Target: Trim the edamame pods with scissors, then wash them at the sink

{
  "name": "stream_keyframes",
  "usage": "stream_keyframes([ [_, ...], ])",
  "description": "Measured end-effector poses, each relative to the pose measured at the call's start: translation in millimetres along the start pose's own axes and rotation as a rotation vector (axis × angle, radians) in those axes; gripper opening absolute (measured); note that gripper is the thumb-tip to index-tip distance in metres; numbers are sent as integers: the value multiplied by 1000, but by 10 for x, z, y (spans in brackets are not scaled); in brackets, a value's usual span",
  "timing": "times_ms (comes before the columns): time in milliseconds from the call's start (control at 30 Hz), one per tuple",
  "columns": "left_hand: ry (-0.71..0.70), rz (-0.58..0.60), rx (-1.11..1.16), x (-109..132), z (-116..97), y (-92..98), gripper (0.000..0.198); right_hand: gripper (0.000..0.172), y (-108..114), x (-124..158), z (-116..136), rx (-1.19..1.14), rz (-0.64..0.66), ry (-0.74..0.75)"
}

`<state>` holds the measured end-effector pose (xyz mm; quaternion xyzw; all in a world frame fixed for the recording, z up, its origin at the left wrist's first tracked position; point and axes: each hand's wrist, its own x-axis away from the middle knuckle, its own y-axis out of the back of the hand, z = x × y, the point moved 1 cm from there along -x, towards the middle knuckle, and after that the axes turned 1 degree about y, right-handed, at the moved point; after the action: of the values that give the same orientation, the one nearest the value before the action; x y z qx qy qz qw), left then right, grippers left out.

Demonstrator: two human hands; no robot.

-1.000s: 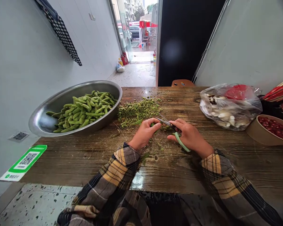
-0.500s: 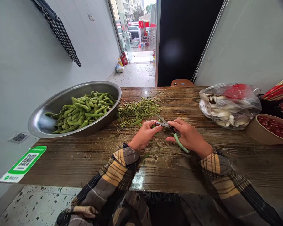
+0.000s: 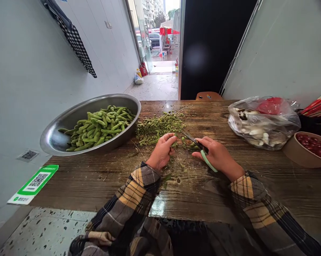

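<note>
Between the thumb and fingers of my left hand [image 3: 162, 151] is a green edamame pod [image 3: 174, 143], mostly covered by the fingers. My right hand [image 3: 216, 154] grips a pair of scissors [image 3: 191, 138] with pale green handles, the blades pointing left toward the pod but apart from it. A few loose pods [image 3: 193, 146] lie on the table just beyond the scissors. Behind my left hand spreads a heap of green trimmings [image 3: 162, 125]. At the left, a large steel bowl [image 3: 52, 137] holds many edamame pods [image 3: 101, 126].
A clear plastic bag of mushrooms [image 3: 261, 124] sits on the wooden table [image 3: 96, 185] at the right. Beside it stands a paper bowl [image 3: 299, 153] of dark red pieces. A green QR-code card [image 3: 33, 184] lies at the left edge. An orange stool [image 3: 208, 96] is beyond the table.
My hands have moved apart: the scissors' blades, which were against the pod in my left hand, have drawn away to the right. The whole view has shifted slightly.
</note>
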<state>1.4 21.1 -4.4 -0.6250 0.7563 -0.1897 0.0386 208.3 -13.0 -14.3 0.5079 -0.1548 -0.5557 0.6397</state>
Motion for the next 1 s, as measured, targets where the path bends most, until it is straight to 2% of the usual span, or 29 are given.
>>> stream_keyframes([
  [333,79,35,185,-12,16,19,41,57,32,14,135,-50,55,107],
  [500,86,45,267,-9,-1,10,45,50,6,7,62,-43,-5,20],
  [600,33,12,253,-4,-1,1,46,48,-14,-3,4,-88,-78,-29],
  [767,-119,-66,97,9,20,-18,40,50,-47,-10,-15,-113,-37,-24],
  [1000,-299,-163,-329,43,41,-25,26,50,-49,-7,14,-113,20,-39],
])
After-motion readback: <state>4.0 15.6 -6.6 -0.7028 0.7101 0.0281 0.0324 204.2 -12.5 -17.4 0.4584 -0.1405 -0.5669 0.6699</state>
